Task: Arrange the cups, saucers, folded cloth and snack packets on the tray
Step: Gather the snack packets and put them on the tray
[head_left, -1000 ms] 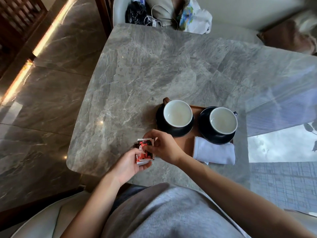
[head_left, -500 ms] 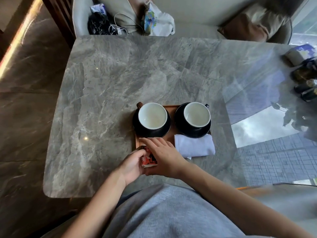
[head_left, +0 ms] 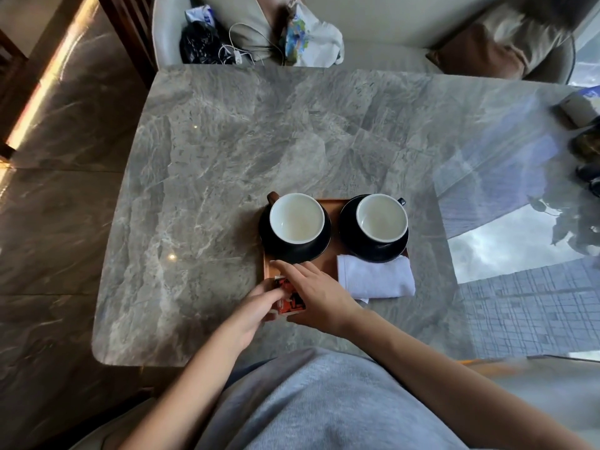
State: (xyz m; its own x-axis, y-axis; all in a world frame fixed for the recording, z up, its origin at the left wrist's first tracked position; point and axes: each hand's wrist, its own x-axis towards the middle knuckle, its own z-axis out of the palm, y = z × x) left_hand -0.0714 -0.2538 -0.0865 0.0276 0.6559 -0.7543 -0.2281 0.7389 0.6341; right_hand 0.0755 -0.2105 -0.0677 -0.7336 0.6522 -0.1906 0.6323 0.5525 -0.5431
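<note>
Surface: grey marble table (head_left: 227, 164) is being reflected on, beyond the hands.
Packets: snack packets (head_left: 290, 295) are being pinched between left hand (head_left: 256, 308) and right hand (head_left: 316, 295).
Hidden: near tray (head_left: 331, 219) edge is being covered.

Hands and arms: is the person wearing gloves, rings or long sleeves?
No. The left hand and right hand are bare, with no gloves. I see no rings, watch or bracelet. Both forearms are uncovered, no sleeves reaching them. Below the arms there is a grey top of soft-looking fabric.
</note>
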